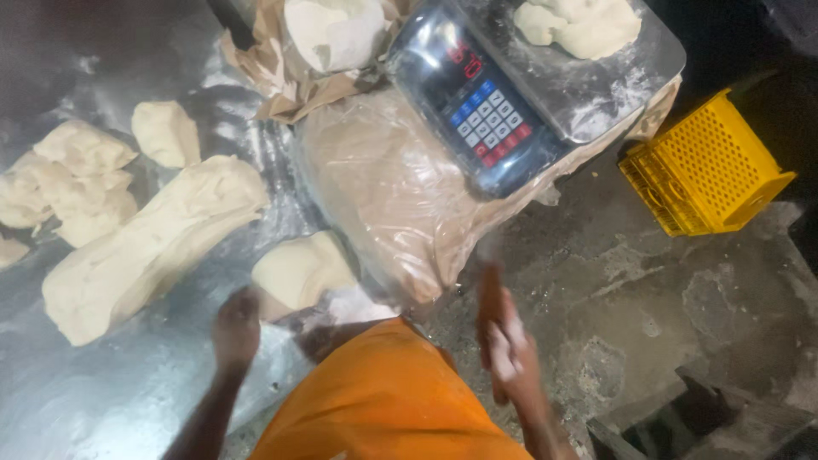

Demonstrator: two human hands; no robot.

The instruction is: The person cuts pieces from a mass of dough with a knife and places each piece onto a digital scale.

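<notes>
My left hand (236, 328) hovers low over the metal table (102, 400), just left of a small rounded dough piece (298, 271); it holds nothing and its fingers look loosely curled, blurred by motion. My right hand (509, 349) is off the table's edge, shut on a reddish-brown handle (491, 294) that points up; whatever blade it carries is blurred. A long dough log (149, 247) lies diagonally to the left. More dough chunks (72, 179) sit at the far left.
A digital scale (490, 102) with a dough lump (579, 25) on its pan stands on a plastic-wrapped sack (383, 187). Dough in brown paper (328, 38) lies behind. A yellow crate (707, 166) rests on the concrete floor at right.
</notes>
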